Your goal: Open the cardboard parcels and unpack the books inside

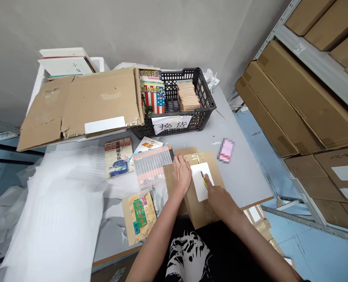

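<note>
A cardboard box [217,172] with clear tape and a blank-looking white label [197,188] lies at the table's front edge, against my body. My left hand [182,172] grips its left side, fingers bent over the cardboard near an open flap. In my right hand [219,196] is a slim yellow-and-black tool [203,178], its dark tip over the label and my index finger stretched along it. Whether it is a pen or a cutter I cannot tell. Left of the box lie a plastic-wrapped pink-and-grey pack [152,166] and a book with a green title panel [140,213].
A black crate [204,111] of books stands at the back, beside flattened cardboard [103,98] over a white bin. White foam sheets [62,211] pile up at left. A blurred pink item [226,150] lies right of the box. Shelves with cartons [279,113] line the right.
</note>
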Demonstrator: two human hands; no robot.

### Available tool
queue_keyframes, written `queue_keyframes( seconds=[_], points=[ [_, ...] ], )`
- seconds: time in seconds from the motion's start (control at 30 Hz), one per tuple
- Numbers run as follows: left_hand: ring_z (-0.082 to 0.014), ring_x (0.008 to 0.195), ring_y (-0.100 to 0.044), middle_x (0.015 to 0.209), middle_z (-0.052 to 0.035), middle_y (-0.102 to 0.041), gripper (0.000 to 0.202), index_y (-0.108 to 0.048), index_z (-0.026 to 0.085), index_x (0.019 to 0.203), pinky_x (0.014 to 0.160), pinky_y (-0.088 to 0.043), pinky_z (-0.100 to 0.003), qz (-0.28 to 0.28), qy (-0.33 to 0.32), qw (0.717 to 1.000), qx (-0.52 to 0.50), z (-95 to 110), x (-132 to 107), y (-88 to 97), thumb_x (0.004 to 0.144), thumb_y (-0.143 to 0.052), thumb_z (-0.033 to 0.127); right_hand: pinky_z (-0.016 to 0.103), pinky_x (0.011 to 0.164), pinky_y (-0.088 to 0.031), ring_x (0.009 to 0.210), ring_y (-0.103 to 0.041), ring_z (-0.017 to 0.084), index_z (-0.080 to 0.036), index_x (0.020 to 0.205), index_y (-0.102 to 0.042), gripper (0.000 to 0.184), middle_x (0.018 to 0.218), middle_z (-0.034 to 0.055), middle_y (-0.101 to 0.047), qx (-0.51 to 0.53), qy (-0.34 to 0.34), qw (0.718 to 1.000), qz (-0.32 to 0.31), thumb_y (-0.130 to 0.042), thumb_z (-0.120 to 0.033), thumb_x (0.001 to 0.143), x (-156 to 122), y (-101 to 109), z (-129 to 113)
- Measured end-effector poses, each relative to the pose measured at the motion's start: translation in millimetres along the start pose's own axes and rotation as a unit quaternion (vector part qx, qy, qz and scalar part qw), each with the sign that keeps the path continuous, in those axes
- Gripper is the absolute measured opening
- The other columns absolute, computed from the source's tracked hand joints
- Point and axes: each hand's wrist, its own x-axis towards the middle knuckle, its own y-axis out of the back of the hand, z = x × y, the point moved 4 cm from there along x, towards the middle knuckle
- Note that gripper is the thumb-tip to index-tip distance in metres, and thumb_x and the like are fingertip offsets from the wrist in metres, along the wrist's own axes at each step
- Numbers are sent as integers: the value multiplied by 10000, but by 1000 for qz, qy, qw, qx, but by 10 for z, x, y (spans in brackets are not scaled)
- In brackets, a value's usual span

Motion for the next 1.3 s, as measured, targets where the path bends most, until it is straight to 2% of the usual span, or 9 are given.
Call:
queue_keyframes(
  seconds=[0.17, 0.3, 0.53, 0.67, 0.9, 1.03, 1.1, 1.2, 1.3],
  points=[
    [-254, 1067, -522, 1127, -133, -526, 273, -470, 172, 1105, 825, -470, -385, 0, 5, 1000, 21, 3, -3, -1, 942, -273, 267, 291, 699, -439, 915, -660, 254, -84, 1486, -198, 696, 1001, 187, -680, 15, 8, 998, -66, -308, 47, 811, -383, -72, 91],
    [-259, 1071, -534, 1134, -124, -525, 264, -468, 184, 1121, 853, -471, -395, 9, 2, 1000, 24, -10, -9, 6, 935, -302, 271, 289, 666, -426, 896, -669, 260, -98, 1487, -205, 720, 984, 174, -693, 24, 9, 994, -104, -320, 48, 792, -683, -298, 167],
    [-264, 1088, -531, 1142, -141, -525, 288, -476, 161, 1127, 879, -463, -409, 6, 11, 999, 36, 13, 1, 28, 939, -289, 274, 270, 590, -394, 744, -676, 226, -125, 1460, -301, 705, 835, 115, -707, 6, 15, 998, -62, -363, 55, 782, -996, -746, 260],
    [-263, 1096, -528, 1159, -151, -524, 304, -469, 154, 1151, 872, -464, -400, 14, 1, 999, 35, 33, -10, 50, 938, -282, 265, 265, 598, -405, 759, -680, 222, -134, 1422, -384, 640, 864, 118, -709, -1, 11, 998, -59, -368, 47, 808, -1064, -760, 248],
    [-267, 1100, -526, 1155, -144, -523, 276, -473, 160, 1117, 879, -465, -415, 14, 5, 999, 39, 51, -19, 67, 930, -299, 263, 250, 598, -421, 728, -675, 204, -129, 1430, -369, 663, 838, 114, -702, 5, -8, 999, -35, -372, 64, 795, -1162, -779, 215],
    [-270, 1105, -521, 1142, -146, -526, 260, -474, 165, 1103, 903, -450, -429, 15, 5, 1000, 23, 52, 18, 52, 927, -307, 257, 255, 635, -437, 759, -670, 205, -183, 1444, -351, 590, 842, 98, -698, 135, -13, 991, -20, -365, -51, 868, -1323, -809, 414],
    [-274, 1110, -517, 1139, -153, -526, 255, -472, 157, 1101, 919, -436, -437, 18, 5, 1000, 13, 59, 48, 41, 923, -309, 241, 261, 610, -449, 657, -658, 187, -222, 1457, -309, 518, 766, 54, -684, 276, -35, 961, -8, -327, -221, 940, -1379, -876, 614],
    [-280, 1119, -512, 1145, -161, -523, 253, -466, 148, 1100, 928, -426, -445, 24, 7, 1000, 3, 72, 85, 30, 917, -309, 223, 279, 544, -469, 481, -600, 161, -179, 1402, -336, 541, 677, 9, -638, 489, -114, 862, 63, -236, -461, 952, -1289, -1089, 903],
    [-281, 1126, -511, 1143, -164, -523, 255, -459, 140, 1100, 931, -424, -442, 27, 3, 1000, 0, 63, 107, 37, 913, -307, 221, 294, 590, -505, 635, -653, 182, -148, 1162, -467, 558, 793, 61, -647, 594, -136, 774, 172, -262, -597, 901, -994, -1321, 920]
  ],
)
